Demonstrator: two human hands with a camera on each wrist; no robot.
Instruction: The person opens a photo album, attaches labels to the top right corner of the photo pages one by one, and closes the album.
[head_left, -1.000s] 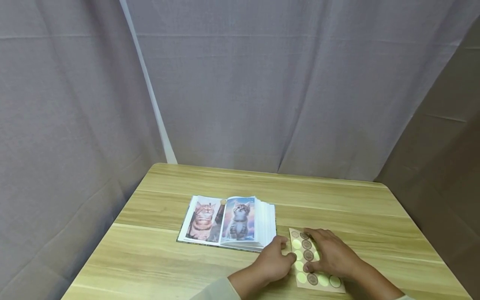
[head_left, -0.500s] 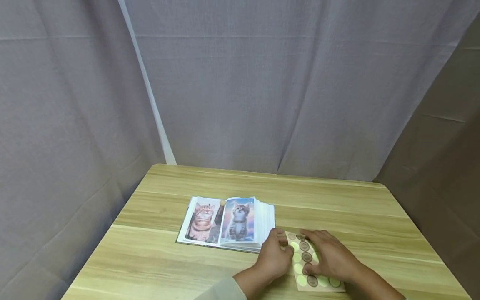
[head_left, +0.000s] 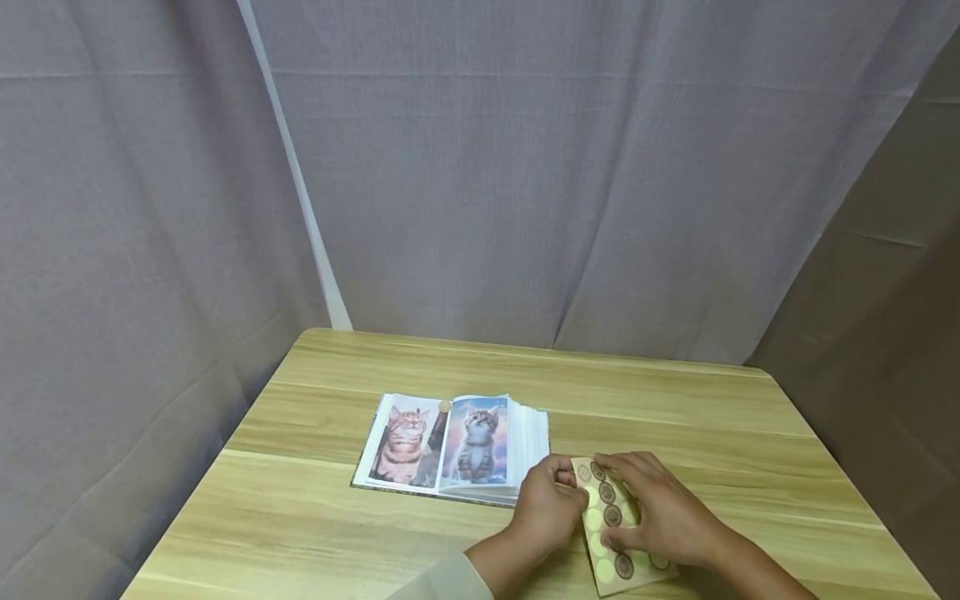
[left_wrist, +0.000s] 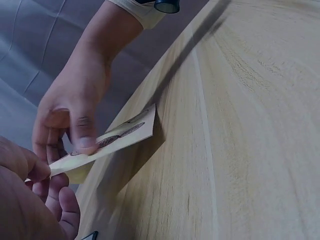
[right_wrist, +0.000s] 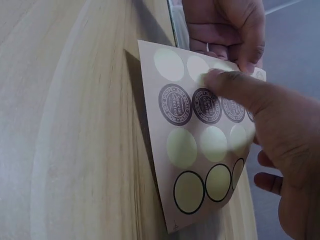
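A sheet of round stickers (head_left: 604, 568), in rows of pale yellow and dark brown printed circles, is tilted up off the table. My left hand (head_left: 546, 508) pinches its left edge between thumb and fingers. Across the sheet, my right hand (head_left: 670, 515) grips it with the thumb on the printed face; its fingers are partly hidden behind. Brown stickers (right_wrist: 175, 104) in the right wrist view read "Special Selected". Seen from the left wrist, the near end of the sheet (left_wrist: 140, 131) stands over its own shadow.
Left of the hands lies an open photo album (head_left: 525, 442) with cat pictures on both pages. A small round sticker (head_left: 445, 407) sits at the top by its fold. The wooden table (head_left: 300, 533) is bordered by grey curtains (head_left: 465, 183).
My left hand has moved up along the sheet's left edge and now pinches it near the upper part. The sheet has risen from the table and tilted, with my right hand still on it.
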